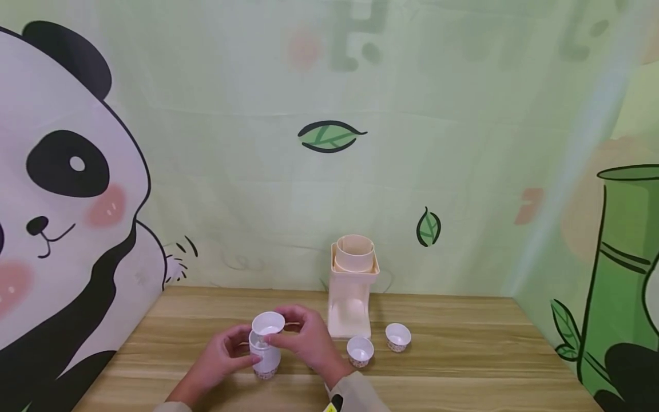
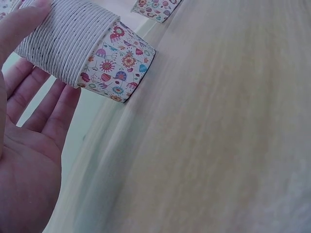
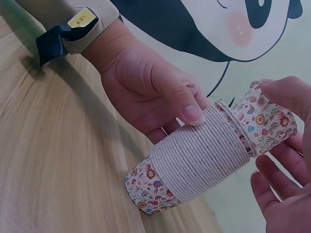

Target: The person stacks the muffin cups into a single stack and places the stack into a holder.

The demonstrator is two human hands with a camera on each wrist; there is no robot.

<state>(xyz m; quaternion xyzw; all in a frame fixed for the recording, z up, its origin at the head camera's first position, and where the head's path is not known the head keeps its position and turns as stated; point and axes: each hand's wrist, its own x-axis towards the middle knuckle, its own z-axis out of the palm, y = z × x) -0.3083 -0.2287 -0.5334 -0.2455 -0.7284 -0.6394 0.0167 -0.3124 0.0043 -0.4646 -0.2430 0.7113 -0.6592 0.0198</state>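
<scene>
My left hand (image 1: 218, 357) grips a nested stack of paper cups (image 3: 199, 153) by its side, the thumb lying across the many white rims. Small colourful flowers cover the lowest cup's wall, which shows below the rims in the left wrist view. At the mouth of the stack, my right hand (image 1: 311, 337) pinches a single paper cup (image 3: 269, 121) with the same floral print. Its white inside faces up in the head view, and its lower end overlaps the stack's top. The stack stands upright low over the wooden table, its base close to the surface.
Two single paper cups, a nearer one (image 1: 360, 351) and a farther one (image 1: 398, 337), stand upright right of my hands. Behind them is a cream plastic stand (image 1: 350, 315) with a round holder (image 1: 355, 254) on top. A printed panda backdrop (image 1: 231, 171) rises behind the wooden table (image 1: 463, 366).
</scene>
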